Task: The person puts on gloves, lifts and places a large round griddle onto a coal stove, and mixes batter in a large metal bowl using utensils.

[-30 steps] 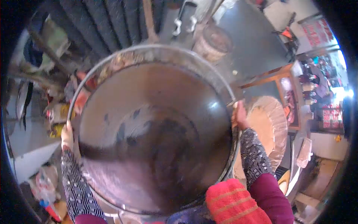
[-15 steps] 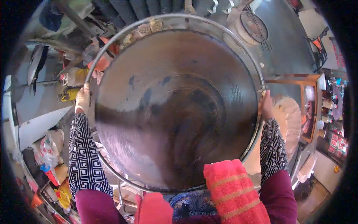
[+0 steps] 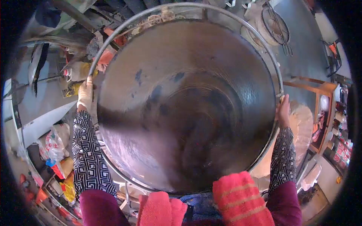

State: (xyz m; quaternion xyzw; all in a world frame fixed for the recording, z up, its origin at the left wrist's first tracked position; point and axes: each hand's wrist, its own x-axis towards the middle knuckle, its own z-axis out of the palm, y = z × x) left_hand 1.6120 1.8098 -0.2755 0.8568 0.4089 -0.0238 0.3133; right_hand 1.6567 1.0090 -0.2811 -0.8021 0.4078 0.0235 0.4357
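Note:
A large, round, dark griddle [image 3: 184, 101] fills the middle of the head view, its surface shiny with brown and black patches. Around it runs a grey metal ring [image 3: 188, 4], standing away from the griddle's edge at the top. My left hand [image 3: 85, 94], in a pale glove, is closed on the ring at the left. On the opposite side my right hand [image 3: 283, 111] grips the ring, its fingers partly hidden. Patterned sleeve covers [image 3: 90, 150] are on both forearms. A red towel [image 3: 241, 197] with tan stripes lies near my right arm; more red cloth [image 3: 162, 209] is beside it.
Right of the griddle lie a pale round stack [image 3: 301, 122] and a wooden frame [image 3: 315, 87]. A round container [image 3: 275, 26] with tongs [image 3: 283, 41] stands at the upper right. Plastic bags [image 3: 54, 143] and a yellowish jug [image 3: 79, 71] are on the left.
The griddle and ring appear larger and reach higher and farther right in view. My right hand appears farther right; my left hand stays near the same spot. Both keep their grip.

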